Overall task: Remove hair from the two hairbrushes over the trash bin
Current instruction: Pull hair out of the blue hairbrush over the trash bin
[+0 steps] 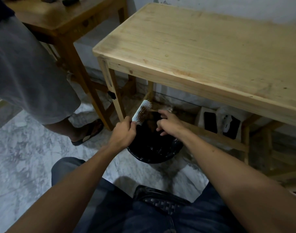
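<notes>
A pale blue hairbrush (142, 111) with white bristles and dark hair caught in them is held tilted above a black-lined trash bin (154, 148). My left hand (123, 132) grips its handle at the bin's left rim. To the right of the brush, over the bin's far side, my right hand (169, 122) has its fingers spread and pointing down; whether it pinches any hair I cannot make out. Only one hairbrush is in view.
A light wooden table (202, 52) stands right behind the bin, with boxes and dark items (221, 121) on its lower shelf. A second wooden table (65, 17) is at the back left. Another person's leg and sandal (91, 130) stand left of the bin. Marbled floor all around.
</notes>
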